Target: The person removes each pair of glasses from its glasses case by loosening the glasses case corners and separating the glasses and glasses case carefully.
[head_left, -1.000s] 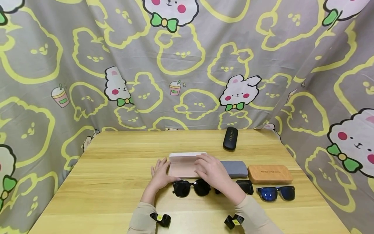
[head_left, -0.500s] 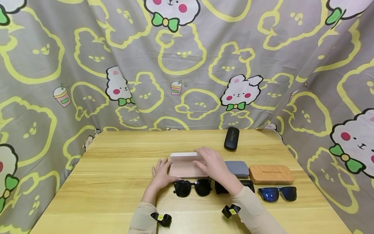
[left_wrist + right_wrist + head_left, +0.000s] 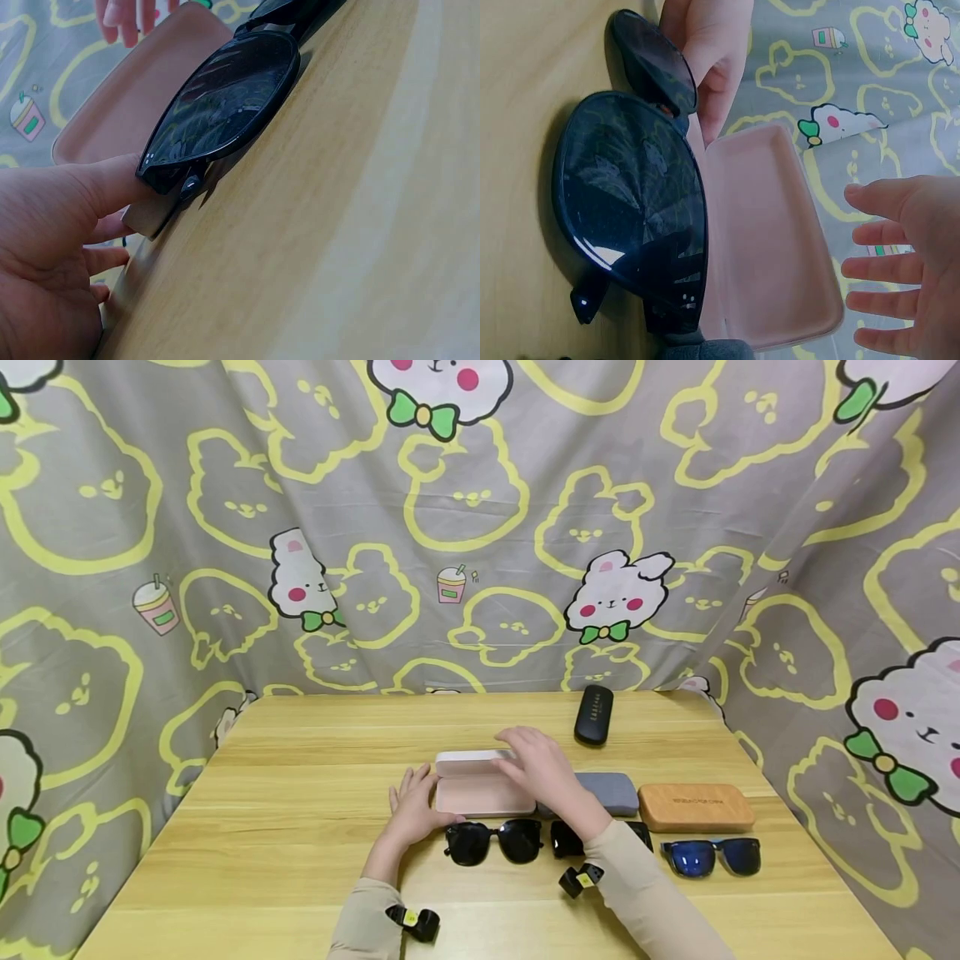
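Note:
A glasses case (image 3: 486, 795) with a white outside and pink lining lies with its lid raised mid-table. My left hand (image 3: 415, 815) holds its left end, thumb at the front corner and fingers round the side. Behind the lid's right part, my right hand (image 3: 542, 768) hovers with fingers extended; the right wrist view shows a gap between these fingers and the pink lid (image 3: 772, 240). Black sunglasses (image 3: 493, 842) lie unfolded in front of the case, lenses toward me. Nothing is seen inside the case, though its right end is partly hidden in the head view.
Right of the pink-lined case lie a grey-blue case (image 3: 611, 793) and a tan case (image 3: 696, 807). In front are dark sunglasses (image 3: 641, 835), partly behind my right forearm, and blue-lensed sunglasses (image 3: 712, 857). A black case (image 3: 594, 716) lies farther back, before a patterned curtain (image 3: 480, 527).
My right hand has moved back and away from the case lid, its fingers straightening. The left hand stays at the case's left end, and the lid remains raised.

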A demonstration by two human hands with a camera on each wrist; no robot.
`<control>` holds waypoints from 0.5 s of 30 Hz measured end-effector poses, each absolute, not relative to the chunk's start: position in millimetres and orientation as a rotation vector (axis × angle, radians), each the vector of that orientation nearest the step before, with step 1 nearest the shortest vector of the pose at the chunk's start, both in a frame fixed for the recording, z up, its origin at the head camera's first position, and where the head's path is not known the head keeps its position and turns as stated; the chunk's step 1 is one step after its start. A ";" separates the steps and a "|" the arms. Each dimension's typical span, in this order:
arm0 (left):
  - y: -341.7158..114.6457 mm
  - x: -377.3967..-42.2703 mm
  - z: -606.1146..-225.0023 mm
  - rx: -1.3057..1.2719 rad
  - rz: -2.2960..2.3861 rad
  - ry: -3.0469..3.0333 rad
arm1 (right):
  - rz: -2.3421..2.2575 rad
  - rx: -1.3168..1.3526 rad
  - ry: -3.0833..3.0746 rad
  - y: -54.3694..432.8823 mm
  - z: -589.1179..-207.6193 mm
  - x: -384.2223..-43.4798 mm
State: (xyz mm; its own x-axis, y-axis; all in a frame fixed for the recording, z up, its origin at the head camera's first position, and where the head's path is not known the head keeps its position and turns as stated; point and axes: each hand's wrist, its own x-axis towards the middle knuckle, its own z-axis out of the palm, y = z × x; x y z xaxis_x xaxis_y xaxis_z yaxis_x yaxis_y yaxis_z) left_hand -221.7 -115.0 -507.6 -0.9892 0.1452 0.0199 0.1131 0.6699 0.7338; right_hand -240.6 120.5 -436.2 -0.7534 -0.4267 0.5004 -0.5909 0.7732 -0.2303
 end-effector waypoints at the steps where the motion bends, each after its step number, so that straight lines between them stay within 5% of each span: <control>1: -115.1 -221.5 -507.2 0.215 1.242 2.830 | 0.527 0.761 -2.556 120.3 -436.9 -242.0; 15: -115.0 -221.6 -507.2 0.217 1.244 2.832 | 0.589 0.605 -2.722 117.0 -444.2 -260.7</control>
State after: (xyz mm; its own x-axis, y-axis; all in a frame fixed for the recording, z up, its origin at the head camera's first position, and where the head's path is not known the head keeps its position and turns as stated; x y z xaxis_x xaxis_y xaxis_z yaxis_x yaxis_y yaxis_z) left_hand -221.6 -115.0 -507.2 -0.9894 0.1437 0.0193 0.1114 0.6683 0.7355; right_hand -260.7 117.0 -444.2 -0.8696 -0.3375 0.3605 -0.4563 0.8281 -0.3255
